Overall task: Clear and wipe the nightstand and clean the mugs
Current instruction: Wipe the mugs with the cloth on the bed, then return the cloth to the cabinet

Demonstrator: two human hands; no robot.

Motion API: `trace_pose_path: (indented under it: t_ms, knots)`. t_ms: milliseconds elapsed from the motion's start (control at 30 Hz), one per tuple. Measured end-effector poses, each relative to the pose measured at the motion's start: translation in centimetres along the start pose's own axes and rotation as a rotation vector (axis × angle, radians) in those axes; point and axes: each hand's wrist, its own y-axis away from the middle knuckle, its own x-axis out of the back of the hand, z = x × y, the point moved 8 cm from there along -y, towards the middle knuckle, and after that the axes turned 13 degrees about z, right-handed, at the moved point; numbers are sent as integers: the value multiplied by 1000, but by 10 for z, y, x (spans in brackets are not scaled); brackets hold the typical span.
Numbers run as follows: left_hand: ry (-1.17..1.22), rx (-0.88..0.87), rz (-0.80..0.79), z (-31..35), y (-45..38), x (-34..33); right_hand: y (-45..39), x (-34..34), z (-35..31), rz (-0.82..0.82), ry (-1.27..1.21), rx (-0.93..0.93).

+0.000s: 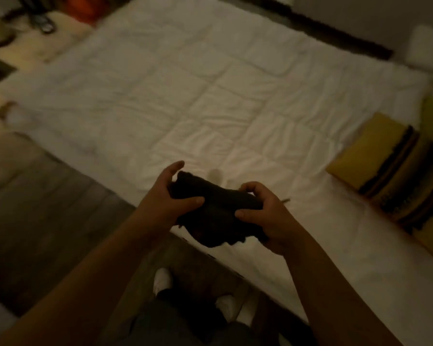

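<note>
Dark cloth (215,211) gripped by left hand (170,198) and right hand (265,218), over white bed (210,101) edge

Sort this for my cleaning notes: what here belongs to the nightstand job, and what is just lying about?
Job:
dark cloth, held by left hand and right hand
nightstand, far left, blurred items on it

Lying about:
white duvet
yellow striped blanket
white pillow
</note>
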Motion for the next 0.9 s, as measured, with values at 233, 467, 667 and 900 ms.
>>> trace_pose_path:
  t_ms: [233,467,667,900]
  knots:
    - [-7,-33,327,16,49,183,-22,-171,-16,-207,298,8]
    - [56,-13,623,11,93,361,-37,-365,2,-249,611,126]
    - [159,-45,799,13,123,503,-31,-524,20,-430,495,80]
    - [303,-106,926,38,106,614,-62,-649,10,-496,485,134]
